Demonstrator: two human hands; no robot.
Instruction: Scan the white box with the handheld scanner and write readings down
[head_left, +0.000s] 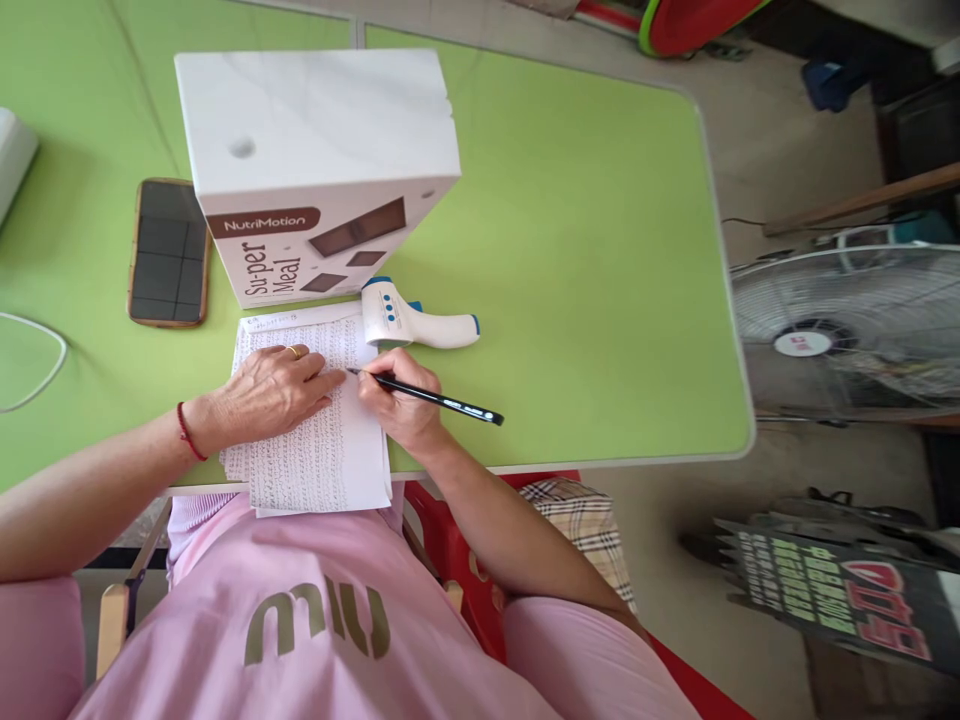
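In the head view, resting the left hand (274, 395) palm-down upon the written sheets (300, 470), with its fingers extended and loosely side by side, pinching nothing. With the right hand (409, 418), pinching a black pen (450, 402) close to its point, and bringing this point to the top sheet, just beside the left fingertips; seeming to be writing. Seeing these sheets lying on the green table (600, 250), with their near edge reaching past the table border. Not making out the rows of small marks, too tiny for reading from here. Finding the white box (315, 120) just beyond the sheets, the phone (171, 250) beyond them to the left, and the thermometer (431, 328) at their far right corner, apparently covering it a little. For neat writing, probably best pressing evenly with the flat left hand, without wrinkling the sheets, and leaving its fingertips clear of the pen point. Also best using light, equal pressure and small finger movements. Preferably avoiding leaning on the overhanging part of the sheets, for lacking firm support there, and watching for knocking the thermometer with the right knuckles.
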